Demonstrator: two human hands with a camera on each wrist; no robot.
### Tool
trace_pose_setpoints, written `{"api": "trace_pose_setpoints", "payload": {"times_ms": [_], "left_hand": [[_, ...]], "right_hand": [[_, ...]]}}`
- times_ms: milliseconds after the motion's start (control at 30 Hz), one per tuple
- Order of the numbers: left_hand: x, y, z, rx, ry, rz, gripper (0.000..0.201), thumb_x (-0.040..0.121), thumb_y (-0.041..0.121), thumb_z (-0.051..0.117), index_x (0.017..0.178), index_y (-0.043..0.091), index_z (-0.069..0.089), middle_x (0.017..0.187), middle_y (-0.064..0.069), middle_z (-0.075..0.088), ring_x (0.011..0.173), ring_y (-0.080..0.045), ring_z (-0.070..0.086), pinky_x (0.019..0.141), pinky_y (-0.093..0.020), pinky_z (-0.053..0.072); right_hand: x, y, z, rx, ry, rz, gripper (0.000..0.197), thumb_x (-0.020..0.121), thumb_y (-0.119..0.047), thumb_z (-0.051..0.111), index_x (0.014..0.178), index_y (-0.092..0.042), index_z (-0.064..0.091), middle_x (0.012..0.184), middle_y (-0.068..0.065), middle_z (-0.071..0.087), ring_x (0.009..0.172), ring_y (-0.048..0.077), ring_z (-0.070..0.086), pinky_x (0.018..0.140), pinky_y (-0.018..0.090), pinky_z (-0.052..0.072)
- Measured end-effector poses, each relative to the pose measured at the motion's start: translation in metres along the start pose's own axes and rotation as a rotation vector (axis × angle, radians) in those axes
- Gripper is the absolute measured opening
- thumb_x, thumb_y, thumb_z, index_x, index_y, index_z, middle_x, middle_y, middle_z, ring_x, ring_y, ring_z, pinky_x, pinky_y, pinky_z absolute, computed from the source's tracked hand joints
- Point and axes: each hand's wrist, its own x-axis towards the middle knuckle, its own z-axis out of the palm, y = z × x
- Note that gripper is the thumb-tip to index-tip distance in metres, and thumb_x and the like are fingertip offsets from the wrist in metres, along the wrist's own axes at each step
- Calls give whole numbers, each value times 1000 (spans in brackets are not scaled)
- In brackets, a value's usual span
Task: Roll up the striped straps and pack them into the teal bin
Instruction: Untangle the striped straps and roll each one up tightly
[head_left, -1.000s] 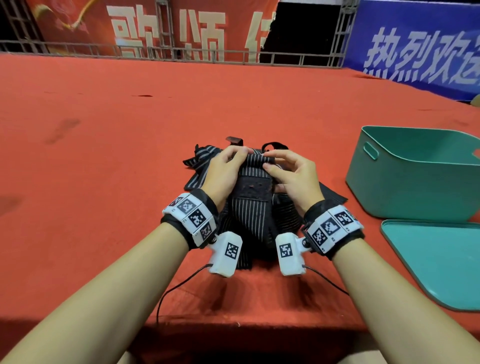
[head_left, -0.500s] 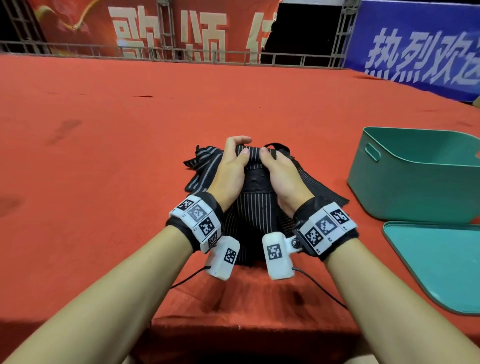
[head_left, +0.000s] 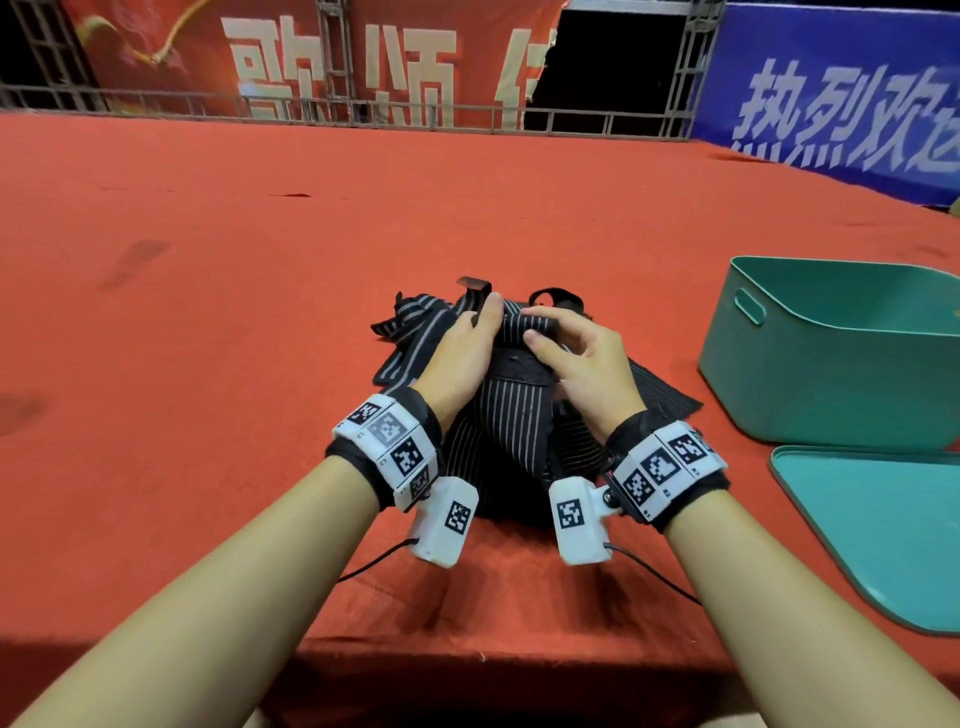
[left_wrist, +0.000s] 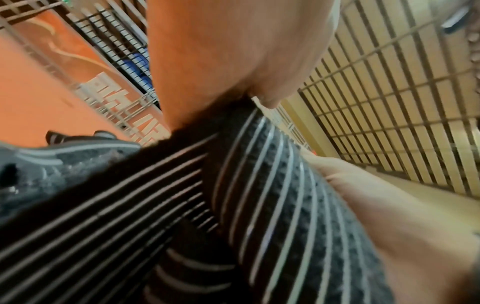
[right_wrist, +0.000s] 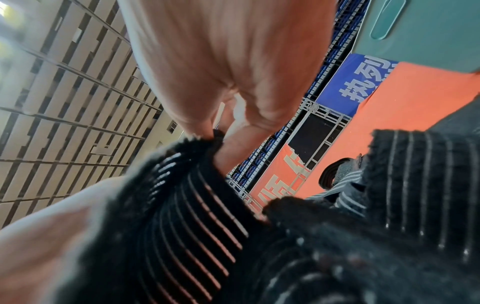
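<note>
Straps: the striped straps lay heaped on the red table, left of the teal bin.
Fingers: my left hand and right hand pinched the far fold.
Handling: I judged them soft, light (likely springy); grip the rolled edge.

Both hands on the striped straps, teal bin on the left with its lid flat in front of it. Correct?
Not quite. The teal bin sits on the right, as the head view shows. The rest holds: left hand and right hand both grip the striped straps, and the lid lies flat in front.
</note>
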Motion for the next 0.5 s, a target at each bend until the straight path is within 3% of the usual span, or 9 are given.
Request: {"api": "trace_pose_setpoints", "payload": {"times_ms": [100,200,300,367,433,500], "left_hand": [[1,0,1,-42,46,27,46,107,47,42,122,8,62,118,-7,70,108,-21,69,95,-38,54],[2,3,7,-154,94,80,27,110,31,43,115,8,55,106,-5,65,92,-15,64,86,-35,51],[6,18,8,-231,151,159,23,111,29,40,115,10,52,100,-1,61,87,-12,61,82,-31,51],[11,31,5,-259,175,233,21,111,29,40,115,11,50,101,0,60,88,-12,61,83,-30,52],[18,45,-1,-253,207,295,20,111,29,39,115,12,49,102,0,60,90,-13,63,84,-30,55],[26,60,-8,-257,258,340,20,111,31,39,115,14,48,110,-4,61,101,-22,66,93,-38,56]], "right_hand": [[1,-3,-3,28,-34,28,26,95,-4,69,111,-23,77,104,-2,76,97,17,72,71,30,60],[2,-6,-2,93,-43,73,29,95,-3,69,121,-16,71,107,0,74,91,10,71,67,24,58],[4,-8,1,252,-97,217,38,96,-18,70,131,-11,60,117,5,74,104,20,73,86,35,60],[3,-12,1,146,-165,217,30,96,-31,70,121,-16,68,114,6,76,106,23,73,93,41,58],[3,-17,0,8,-195,153,16,100,-31,66,109,-19,72,107,3,78,99,18,75,87,34,58],[7,-23,0,2,-203,102,11,101,-27,64,106,-20,70,103,-1,78,95,15,75,82,29,58]]}}
